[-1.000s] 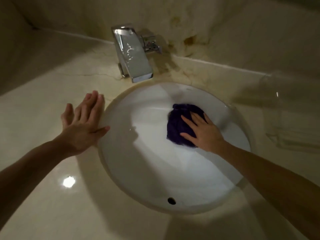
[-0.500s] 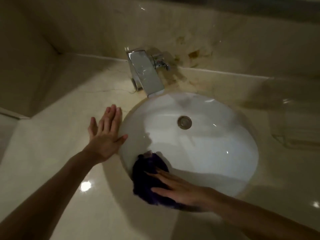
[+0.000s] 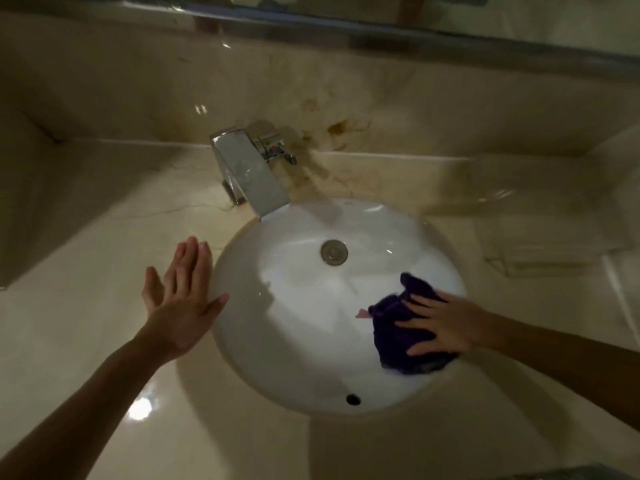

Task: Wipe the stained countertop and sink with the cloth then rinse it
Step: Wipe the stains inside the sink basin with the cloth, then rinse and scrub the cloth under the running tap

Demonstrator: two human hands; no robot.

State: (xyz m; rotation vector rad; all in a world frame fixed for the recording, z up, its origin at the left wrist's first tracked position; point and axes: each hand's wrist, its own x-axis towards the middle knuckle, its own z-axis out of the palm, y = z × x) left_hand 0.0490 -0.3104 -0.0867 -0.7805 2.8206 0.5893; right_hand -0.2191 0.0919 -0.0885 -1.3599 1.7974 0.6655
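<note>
Dim, yellowish light falls on a beige marble countertop (image 3: 79,358) with a round white sink (image 3: 301,341) set into it, a square chrome faucet (image 3: 249,174) at the back and brownish stains (image 3: 337,129) on the wall and ledge just behind and to the right of it. Inside the basin, on its right-hand slope below the drain (image 3: 334,251), lies the dark purple cloth (image 3: 394,327), bunched into a loose wad with a small pink tag (image 3: 362,313) poking out on its left. The right hand (image 3: 446,327) lies flat on top of the cloth with fingers spread, pressing it against the porcelain rather than gripping it; the left hand (image 3: 183,299) is open and empty, palm down on the counter right at the sink's left rim, apparently as a brace. A cloth like this is soft and light, folds wherever it is pushed, and probably slides easily on glazed porcelain, more so if it is wet, though the blur and dimness make it hard to say whether it is. Flat palm pressure suits wiping; for lifting it to the faucet, gathering the wad in the fingers from its upper edge would likely work best. Judging by the marks near the faucet, the stained ledge seems not yet finished, and rinsing is yet to come.
</note>
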